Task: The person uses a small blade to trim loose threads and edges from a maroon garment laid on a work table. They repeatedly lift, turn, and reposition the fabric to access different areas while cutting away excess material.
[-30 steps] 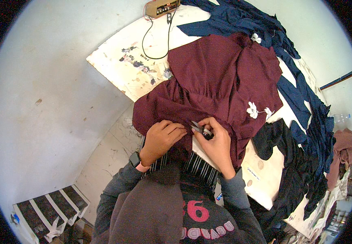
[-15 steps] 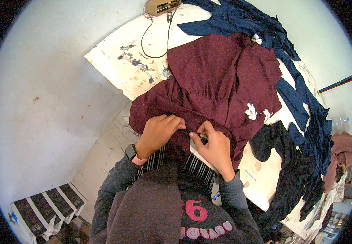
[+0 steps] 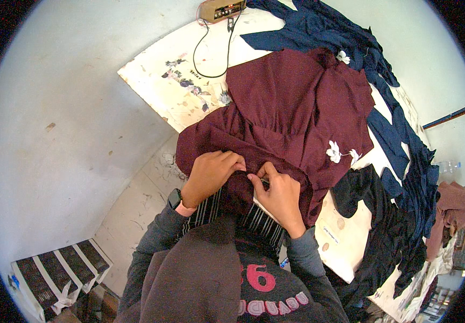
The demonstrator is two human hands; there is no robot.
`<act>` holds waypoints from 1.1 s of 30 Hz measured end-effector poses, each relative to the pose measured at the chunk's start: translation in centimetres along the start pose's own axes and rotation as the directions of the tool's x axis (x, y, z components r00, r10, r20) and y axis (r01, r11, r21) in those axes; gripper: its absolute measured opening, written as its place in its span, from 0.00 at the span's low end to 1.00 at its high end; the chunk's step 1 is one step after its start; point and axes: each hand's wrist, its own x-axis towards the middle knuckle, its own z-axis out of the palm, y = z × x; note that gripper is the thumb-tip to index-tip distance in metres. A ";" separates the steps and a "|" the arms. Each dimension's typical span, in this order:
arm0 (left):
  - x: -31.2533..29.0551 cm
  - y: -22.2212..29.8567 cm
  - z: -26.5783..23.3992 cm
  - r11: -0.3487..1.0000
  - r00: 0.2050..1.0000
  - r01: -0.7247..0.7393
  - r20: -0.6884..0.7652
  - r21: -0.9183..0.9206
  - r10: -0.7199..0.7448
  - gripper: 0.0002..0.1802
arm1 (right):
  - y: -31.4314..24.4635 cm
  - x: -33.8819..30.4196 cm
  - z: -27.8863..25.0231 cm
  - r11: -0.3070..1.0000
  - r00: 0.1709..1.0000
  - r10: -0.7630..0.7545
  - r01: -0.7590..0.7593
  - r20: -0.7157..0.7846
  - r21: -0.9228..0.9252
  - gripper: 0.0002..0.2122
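Note:
A maroon garment (image 3: 286, 97) lies spread over the table, its near edge hanging toward my lap. My left hand (image 3: 213, 172), with a dark watch on its wrist, pinches the cloth near that edge. Close beside it, my right hand (image 3: 279, 194) grips the same edge between thumb and forefinger. The fingertips of both hands almost meet, with a dark fold of cloth running between them. Whether a small item sits in the fingers is too small to tell. White fabric flowers (image 3: 333, 152) lie on the garment's right part.
The pale table (image 3: 151, 81) carries a tan box (image 3: 221, 9) with a black cable (image 3: 196, 56) at the back. Navy cloth (image 3: 318, 32) spreads along the far and right sides; black cloth (image 3: 372, 226) lies at right. A black-and-white slatted crate (image 3: 63, 269) stands on the floor at lower left.
Both hands stay on the garment's edge. My right fingertips have shifted slightly toward the left hand, and the cloth between them has turned a little. The whole view has moved slightly.

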 end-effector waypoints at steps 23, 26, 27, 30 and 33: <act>-4.8 -1.3 -8.5 0.922 0.917 0.386 -0.109 -0.006 -0.385 0.20 | 4.4 -7.5 -8.0 0.943 0.969 0.194 -0.228 -0.155 -0.242 0.29; -6.2 -1.7 -6.8 0.955 0.958 0.275 -0.054 -0.113 -0.282 0.21 | 7.0 -8.0 -9.4 0.938 0.949 0.312 -0.316 -0.051 -0.142 0.16; -6.6 -2.1 -6.2 0.938 0.953 0.264 -0.090 -0.223 -0.290 0.21 | 6.3 -7.2 -10.9 0.962 0.964 0.257 -0.249 -0.069 0.109 0.12; -3.8 1.7 -9.9 0.425 0.759 0.191 -0.141 -0.885 -0.636 0.18 | 6.8 -7.1 -16.8 0.917 0.962 0.227 -0.160 -0.149 0.366 0.12; -2.3 1.2 -14.3 0.563 0.896 0.037 -0.222 -0.826 -0.385 0.13 | 7.1 -5.4 -21.5 0.837 0.986 0.119 -0.037 -0.116 0.546 0.12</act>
